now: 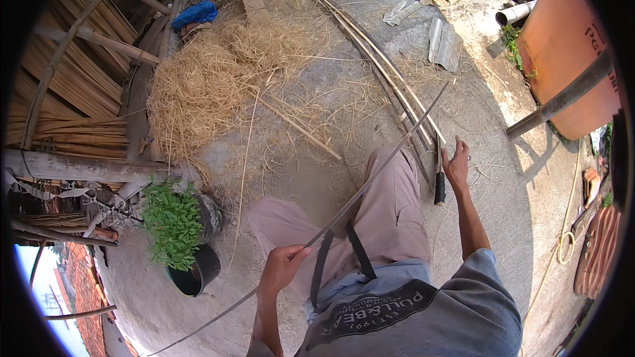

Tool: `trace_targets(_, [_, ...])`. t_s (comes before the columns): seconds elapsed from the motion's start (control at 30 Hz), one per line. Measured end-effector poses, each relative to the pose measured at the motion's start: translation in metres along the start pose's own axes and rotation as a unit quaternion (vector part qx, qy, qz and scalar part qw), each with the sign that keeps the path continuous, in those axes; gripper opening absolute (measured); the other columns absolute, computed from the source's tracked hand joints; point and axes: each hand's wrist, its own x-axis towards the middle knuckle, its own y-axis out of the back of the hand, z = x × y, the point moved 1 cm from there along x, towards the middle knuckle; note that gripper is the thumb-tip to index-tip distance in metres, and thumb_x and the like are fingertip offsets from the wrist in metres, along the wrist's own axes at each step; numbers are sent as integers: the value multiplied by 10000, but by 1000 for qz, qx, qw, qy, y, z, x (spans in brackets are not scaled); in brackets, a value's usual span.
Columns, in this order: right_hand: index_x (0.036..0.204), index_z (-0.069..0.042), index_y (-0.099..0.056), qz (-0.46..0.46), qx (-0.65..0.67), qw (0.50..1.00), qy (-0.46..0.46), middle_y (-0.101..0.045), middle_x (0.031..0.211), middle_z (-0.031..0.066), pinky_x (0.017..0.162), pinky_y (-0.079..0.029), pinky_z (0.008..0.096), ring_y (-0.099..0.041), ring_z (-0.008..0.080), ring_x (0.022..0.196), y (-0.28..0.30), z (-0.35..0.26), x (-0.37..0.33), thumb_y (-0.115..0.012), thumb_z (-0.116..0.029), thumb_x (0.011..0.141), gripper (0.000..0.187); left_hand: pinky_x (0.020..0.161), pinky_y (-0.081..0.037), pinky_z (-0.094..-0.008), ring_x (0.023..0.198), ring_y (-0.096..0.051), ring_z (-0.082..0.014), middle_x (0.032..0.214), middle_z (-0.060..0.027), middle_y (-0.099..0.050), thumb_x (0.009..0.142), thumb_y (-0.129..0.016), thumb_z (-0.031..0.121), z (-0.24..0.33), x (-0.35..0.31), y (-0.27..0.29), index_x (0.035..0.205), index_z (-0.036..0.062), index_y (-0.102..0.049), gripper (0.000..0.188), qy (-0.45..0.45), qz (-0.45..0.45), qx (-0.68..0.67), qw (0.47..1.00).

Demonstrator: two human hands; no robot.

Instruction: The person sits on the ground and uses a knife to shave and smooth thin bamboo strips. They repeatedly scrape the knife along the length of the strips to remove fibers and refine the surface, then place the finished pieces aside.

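Note:
My left hand [281,268] is closed round a long, thin grey-brown strip [370,182], which looks like split bamboo. The strip slants across my lap and over my raised knee, its far end up near the middle right and its other end behind my left forearm. Out to the right, my right hand [456,162] reaches low with its fingers apart and nothing visible in it. Just left of those fingers lies a knife [440,188] with a black handle, its blade pointing away from me. Several long pale and dark strips [380,59] lie on the ground beyond the knife.
A heap of straw-coloured shavings [205,86] spreads ahead on the left. Close by on the left stand a leafy green plant [172,225] and a black pot [192,274]. On the right are a large orange container [565,46], a slanting dark pole [559,96] and a bent grey sheet [444,44].

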Motion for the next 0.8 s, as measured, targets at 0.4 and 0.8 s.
trace_targets(0.4, [1413, -170, -525, -225, 56, 887, 400, -319, 1577, 188, 1210, -267, 538, -259, 398, 1496, 50, -265, -87, -729, -171, 832, 615, 607, -447, -368, 580, -505, -257, 667, -211, -555, 996, -624, 271, 40, 30, -28, 1085, 1, -694, 293, -87, 41, 41, 995])
trace_targets(0.8, [1226, -148, -684, -121, 78, 908, 394, -478, 1507, 170, 1192, -325, 504, -347, 411, 1458, -39, -247, -11, -689, -239, 911, 327, 847, -510, -422, 946, -653, -295, 1111, -185, -661, 829, -813, 226, -19, -106, 36, 1474, 79, -502, 731, -16, 148, 186, 971])
